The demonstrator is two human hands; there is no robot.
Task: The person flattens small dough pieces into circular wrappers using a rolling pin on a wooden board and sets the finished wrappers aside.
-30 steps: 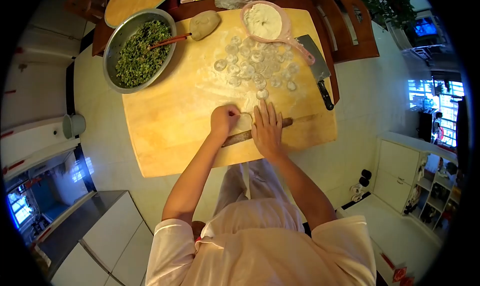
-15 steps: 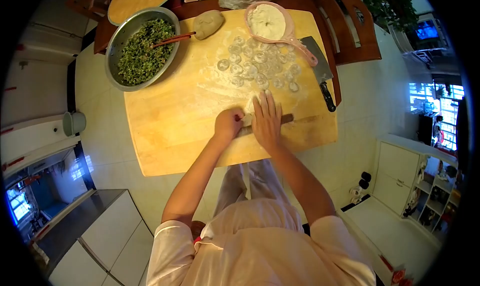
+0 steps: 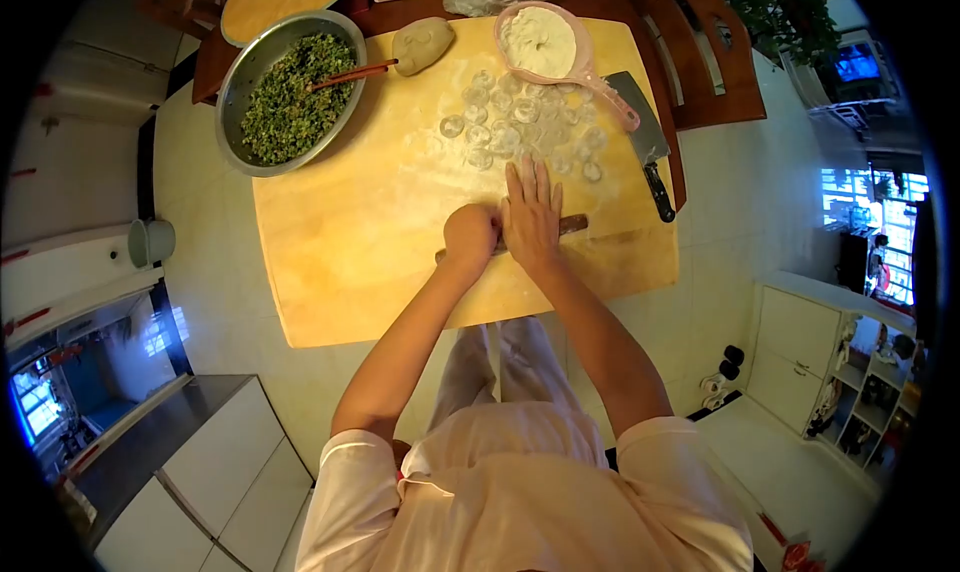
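A dark wooden rolling pin (image 3: 573,224) lies slantwise on the floured board (image 3: 340,262). Flat over its middle, with fingers stretched away from me, rests my right hand (image 3: 532,217). Just left of it and touching or nearly touching it, my left hand (image 3: 471,235) is closed; whatever its fingers hold is hidden. One end of the pin shows left of my left wrist. Small floured dough discs (image 3: 480,159) lie scattered beyond my fingertips. No flattened dough is visible under my hands.
A metal bowl of chopped green filling (image 3: 232,132) with red chopsticks (image 3: 352,75) stands at the back left, beside a dough lump (image 3: 422,46). At the back right are a pink scoop of flour (image 3: 538,42) and a cleaver (image 3: 640,122). A wooden chair (image 3: 700,52) stands beyond.
My left hand has moved right, closer to my right hand, which has shifted slightly away from me along with the pin. The pale dough wrapper seen between them earlier is now hidden.
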